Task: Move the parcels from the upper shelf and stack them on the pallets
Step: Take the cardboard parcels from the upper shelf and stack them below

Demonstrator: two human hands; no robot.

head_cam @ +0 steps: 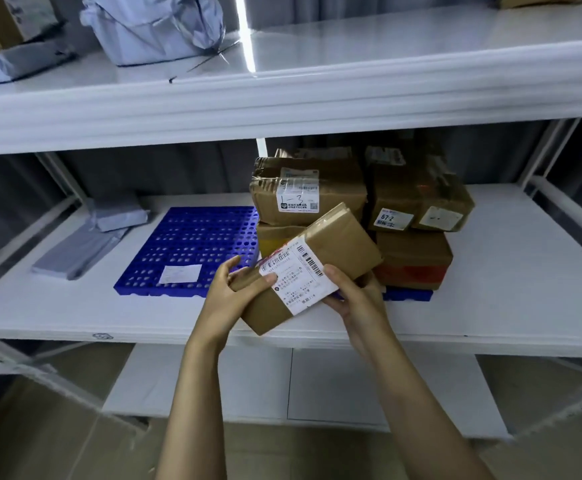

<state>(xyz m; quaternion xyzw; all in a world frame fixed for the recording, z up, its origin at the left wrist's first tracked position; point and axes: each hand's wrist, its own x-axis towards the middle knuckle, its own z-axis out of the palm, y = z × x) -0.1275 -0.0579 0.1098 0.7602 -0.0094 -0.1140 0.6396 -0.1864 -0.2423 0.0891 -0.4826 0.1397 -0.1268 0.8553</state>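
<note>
**Item:** parcel [312,268], one.

**Location:** centre of the frame, held in the air over the front edge of the middle shelf [525,289]. It sits just in front of the stacked cartons [308,188]; whether it touches them cannot be told.

**Hold:** both hands.
- The left hand [234,292] grips the lower-left end, thumb on the top face and fingers [230,268] curled round the far edge.
- The right hand [355,292] grips the lower-right long side, thumb on top beside the label and the rest underneath.

**Lie:** the long axis runs from lower left to upper right of the frame, with the far end tilted up toward the cartons.

**Relation for placing:**
- The bare blue pallet [185,251] lies to the upper left of the parcel, on the left hand's side, and that hand is the nearer to it.
- The second pallet [407,294], at centre right, already carries the cartons two deep.
- In my judgement, either spot needs a short carry forward and a turn to square the parcel up.

**Appearance:** flat oblong packet in brown paper, crossed by clear tape. A white label [296,275] with barcodes wraps over the top face. The corners look sound.

**Also present:**
- Grey mail bag [154,26] on the upper shelf [352,81].
- Grey flat bags [85,244] at the left of the middle shelf.
</note>
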